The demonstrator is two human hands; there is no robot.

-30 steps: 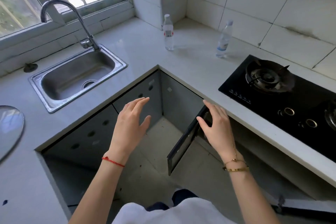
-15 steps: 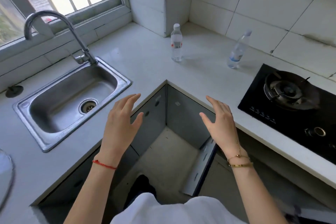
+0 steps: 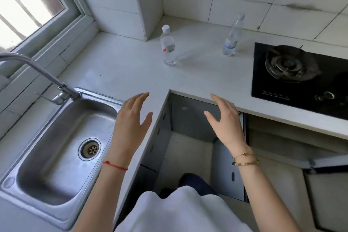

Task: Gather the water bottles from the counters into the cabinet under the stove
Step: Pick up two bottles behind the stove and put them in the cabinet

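White stone counter (image 3: 120, 69) runs in an L around the corner, bearing 2 clear water bottles. Bottle with red-and-white label (image 3: 168, 46) stands upright near the inner corner of the tiled wall; bottle with blue label (image 3: 232, 38) stands upright further right, just beside the black gas stove (image 3: 293, 79), the 2 well apart. Left hand (image 3: 131, 120) hovers above the counter edge between the steel sink (image 3: 56, 149) and the corner, fingers straight and loosely spread, holding nothing. Right hand (image 3: 225, 120) hovers in front of the counter edge left of the stove, fingers likewise extended and spread, empty. Neither hand touches a bottle. Below the stove, the cabinet door (image 3: 228, 171) stands swung outward, exposing the cabinet opening (image 3: 278, 143). A curved tap (image 3: 37, 69) arches over the sink.
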